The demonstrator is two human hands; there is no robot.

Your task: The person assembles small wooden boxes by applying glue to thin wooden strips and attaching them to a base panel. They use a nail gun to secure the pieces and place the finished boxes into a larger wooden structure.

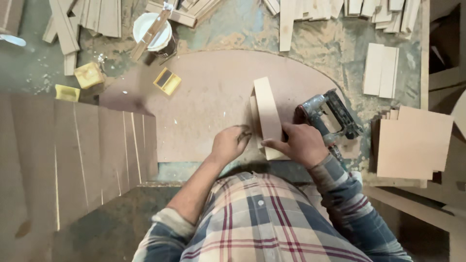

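A small assembly of light wooden strips (267, 114) stands on a big brown curved board (204, 97) on the workbench. My right hand (297, 143) grips its near end, thumb across the top strip. My left hand (230, 143) is loosely curled just left of it, fingertips touching the strip's lower left side. A grey nail gun (330, 115) lies on the board right behind my right hand, untouched.
A white glue tub with a stick (154, 32) stands at the back. Yellow blocks (89, 74) and a yellow box (167, 81) lie left. Wood offcuts (381, 70) line the back; stacked brown panels (412, 143) sit right, long panels (73, 160) left.
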